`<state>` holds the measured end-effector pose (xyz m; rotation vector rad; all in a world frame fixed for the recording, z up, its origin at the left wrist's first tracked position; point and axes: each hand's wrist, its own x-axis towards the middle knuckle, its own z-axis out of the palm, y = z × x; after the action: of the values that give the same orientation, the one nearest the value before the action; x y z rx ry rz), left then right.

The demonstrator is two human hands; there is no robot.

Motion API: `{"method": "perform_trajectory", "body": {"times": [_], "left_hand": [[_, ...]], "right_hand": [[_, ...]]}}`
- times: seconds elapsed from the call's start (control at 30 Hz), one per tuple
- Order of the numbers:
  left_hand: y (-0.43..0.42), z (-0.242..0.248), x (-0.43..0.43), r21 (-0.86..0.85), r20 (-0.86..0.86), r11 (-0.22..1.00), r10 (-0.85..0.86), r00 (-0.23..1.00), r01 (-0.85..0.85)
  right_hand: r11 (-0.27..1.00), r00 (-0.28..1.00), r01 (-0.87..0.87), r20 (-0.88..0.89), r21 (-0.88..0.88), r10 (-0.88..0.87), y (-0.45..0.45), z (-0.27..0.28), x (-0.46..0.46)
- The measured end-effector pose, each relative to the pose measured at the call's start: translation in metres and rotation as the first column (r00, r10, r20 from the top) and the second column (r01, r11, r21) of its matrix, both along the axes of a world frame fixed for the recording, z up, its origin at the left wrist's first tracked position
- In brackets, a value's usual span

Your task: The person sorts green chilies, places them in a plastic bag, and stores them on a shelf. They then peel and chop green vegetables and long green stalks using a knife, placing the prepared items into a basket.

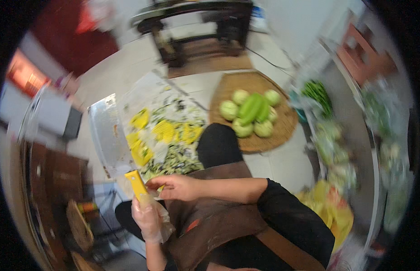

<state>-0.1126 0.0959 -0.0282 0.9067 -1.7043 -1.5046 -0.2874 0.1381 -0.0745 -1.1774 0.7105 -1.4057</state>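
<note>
My left hand (147, 220), in a clear plastic glove, grips a flat yellow tool handle (138, 184) with a hole near its end; the tool's working part does not show. Close beside it, my bare right hand (177, 188) has bent fingers and a bit of yellow at the fingertips; whether it holds anything is unclear. Beyond my hands lies a pale sheet (139, 89) with crinkled yellow pieces (163, 131) and a heap of chopped green-and-white vegetable scraps (177, 157). A large metal sheet (108, 135) stands at its left side.
On the tiled floor, a round woven tray (216, 91) bears several round pale-green vegetables (228, 110) and long green ones (252, 108). A dark stand (203, 44) is ahead. Bagged vegetables (332, 145) line the right side, near a yellow bag (342, 220). A brown cabinet (54, 169) is left.
</note>
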Motion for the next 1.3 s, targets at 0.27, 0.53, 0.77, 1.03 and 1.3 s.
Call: {"method": "perform_trajectory", "body": {"times": [0.27,0.53,0.77,1.03,1.3], "left_hand": [[0.027,-0.010,-0.120,0.022,0.065,0.828,-0.561,0.825,0.561],[0.046,-0.004,-0.151,-0.215,0.073,0.640,-0.743,0.665,0.738],[0.021,0.010,-0.075,-0.005,0.238,0.852,-0.508,0.828,0.524],[0.018,-0.004,-0.018,-0.306,-0.063,0.849,-0.470,0.881,0.431],[0.040,0.040,0.117,0.253,-0.156,0.948,0.236,0.959,-0.192]], "right_hand": [[0.865,0.855,0.501,0.134,0.034,-0.500,0.088,0.011,-0.063],[0.771,0.761,0.637,0.145,0.015,-0.632,0.116,0.017,-0.094],[0.583,0.585,0.808,0.002,0.086,-0.811,0.129,0.017,-0.108],[0.924,0.926,0.349,-0.096,-0.158,-0.366,0.023,0.027,-0.020],[0.971,0.863,-0.218,-0.486,-0.102,0.143,-0.047,0.005,0.052]]}}
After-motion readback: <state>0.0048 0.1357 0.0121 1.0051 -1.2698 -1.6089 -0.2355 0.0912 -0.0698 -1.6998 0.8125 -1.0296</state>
